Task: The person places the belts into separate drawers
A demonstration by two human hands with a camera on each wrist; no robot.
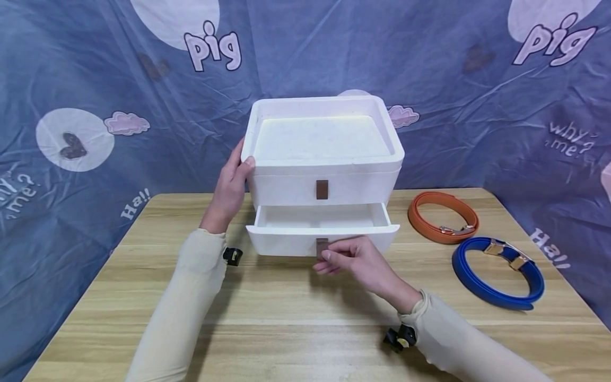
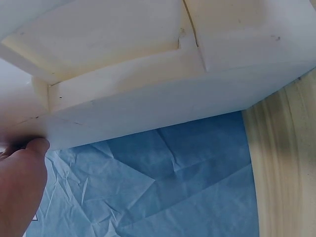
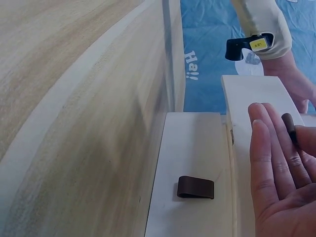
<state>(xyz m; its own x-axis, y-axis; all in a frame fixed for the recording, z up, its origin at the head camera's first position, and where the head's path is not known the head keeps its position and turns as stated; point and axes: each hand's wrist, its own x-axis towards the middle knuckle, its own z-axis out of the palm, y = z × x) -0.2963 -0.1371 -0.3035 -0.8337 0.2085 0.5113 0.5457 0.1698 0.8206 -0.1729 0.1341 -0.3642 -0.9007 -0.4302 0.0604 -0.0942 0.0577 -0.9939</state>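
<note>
While the head view shows only two drawer fronts on the white drawer unit, because the pulled-out middle drawer hides what lies beneath it, the right wrist view reveals a third, the bottom drawer, pushed in. Most of the left hand's fingers are lost behind the unit's side, and the left wrist view cuts that hand off at its edge. Counted up, there are three drawers, three brown tabs and two coiled belts, an orange belt and a blue belt, both lying right of the unit on the wooden table. The left hand lies against the unit's left side, thumb at the upper front corner; whether it grips or merely presses, I cannot tell. The right hand pinches the middle drawer's tab between thumb and forefinger, its other fingers extended.
</note>
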